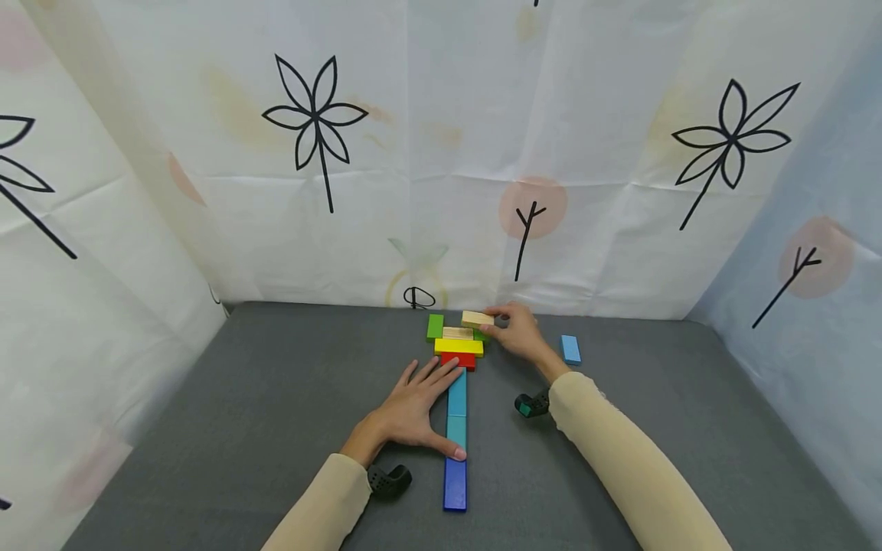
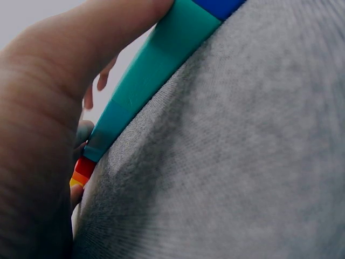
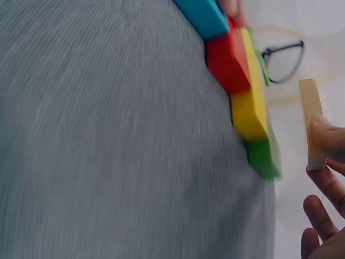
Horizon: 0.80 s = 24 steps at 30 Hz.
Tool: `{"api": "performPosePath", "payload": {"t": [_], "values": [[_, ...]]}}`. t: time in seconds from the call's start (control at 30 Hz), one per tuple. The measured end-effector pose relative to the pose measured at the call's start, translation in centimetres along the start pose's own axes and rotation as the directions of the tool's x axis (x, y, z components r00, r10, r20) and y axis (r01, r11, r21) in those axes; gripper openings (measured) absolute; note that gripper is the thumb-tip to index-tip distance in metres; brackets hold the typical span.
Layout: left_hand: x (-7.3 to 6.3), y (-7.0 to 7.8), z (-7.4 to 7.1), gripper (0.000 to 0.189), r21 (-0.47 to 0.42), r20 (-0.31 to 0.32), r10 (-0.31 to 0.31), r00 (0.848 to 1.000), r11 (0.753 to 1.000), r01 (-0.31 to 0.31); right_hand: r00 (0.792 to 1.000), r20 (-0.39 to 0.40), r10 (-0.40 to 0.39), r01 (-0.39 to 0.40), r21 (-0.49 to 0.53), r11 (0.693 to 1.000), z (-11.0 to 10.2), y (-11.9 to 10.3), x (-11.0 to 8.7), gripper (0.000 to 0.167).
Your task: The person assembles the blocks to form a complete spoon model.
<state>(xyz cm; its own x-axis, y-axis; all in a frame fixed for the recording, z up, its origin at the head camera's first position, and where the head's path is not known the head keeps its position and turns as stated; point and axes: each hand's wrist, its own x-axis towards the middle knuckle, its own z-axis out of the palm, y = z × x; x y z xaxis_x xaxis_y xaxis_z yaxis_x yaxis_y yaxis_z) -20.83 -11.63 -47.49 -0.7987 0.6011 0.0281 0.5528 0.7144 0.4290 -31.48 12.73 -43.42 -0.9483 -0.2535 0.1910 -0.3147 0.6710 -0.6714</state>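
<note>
My right hand (image 1: 521, 335) pinches plain wood block (image 1: 477, 319), held just above far end of block row, over green block (image 1: 435, 327) and yellow block (image 1: 458, 347). My left hand (image 1: 413, 405) flat, fingers straight, thumb against teal block (image 1: 456, 417); fingertips near red block (image 1: 458, 360). Blue block (image 1: 455, 484) at near end. Light blue block (image 1: 570, 349) apart, right.

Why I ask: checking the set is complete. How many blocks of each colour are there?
Dark blue block: 1
Teal block: 1
Light blue blocks: 2
Red block: 1
Yellow block: 1
Green blocks: 2
Natural wood blocks: 2
Total: 10
</note>
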Motion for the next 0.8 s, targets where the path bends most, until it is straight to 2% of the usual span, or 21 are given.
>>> {"api": "performPosePath", "payload": {"t": [0.1, 0.3, 0.53, 0.8], "values": [[0.0, 0.1, 0.0, 0.126, -0.001, -0.002, 0.002, 1.0, 1.0, -0.002, 1.0, 0.012, -0.007, 0.008, -0.03, 1.0, 1.1, -0.9, 0.7, 0.033], [0.0, 0.0, 0.0, 0.126, 0.008, 0.004, -0.005, 1.0, 1.0, 0.005, 0.999, 0.02, 0.031, -0.03, -0.042, 0.999, 2.4, -1.7, 1.9, 0.032], [0.1, 0.0, 0.0, 0.127, 0.017, 0.004, -0.006, 1.0, 1.0, 0.006, 0.995, 0.037, 0.09, -0.087, -0.061, 0.994, 3.0, -1.8, 2.6, 0.033], [0.0, 0.1, 0.0, 0.127, 0.015, 0.005, -0.009, 1.0, 1.0, 0.009, 0.994, 0.044, 0.103, -0.099, -0.083, 0.992, 3.3, -1.7, 3.0, 0.032]]}}
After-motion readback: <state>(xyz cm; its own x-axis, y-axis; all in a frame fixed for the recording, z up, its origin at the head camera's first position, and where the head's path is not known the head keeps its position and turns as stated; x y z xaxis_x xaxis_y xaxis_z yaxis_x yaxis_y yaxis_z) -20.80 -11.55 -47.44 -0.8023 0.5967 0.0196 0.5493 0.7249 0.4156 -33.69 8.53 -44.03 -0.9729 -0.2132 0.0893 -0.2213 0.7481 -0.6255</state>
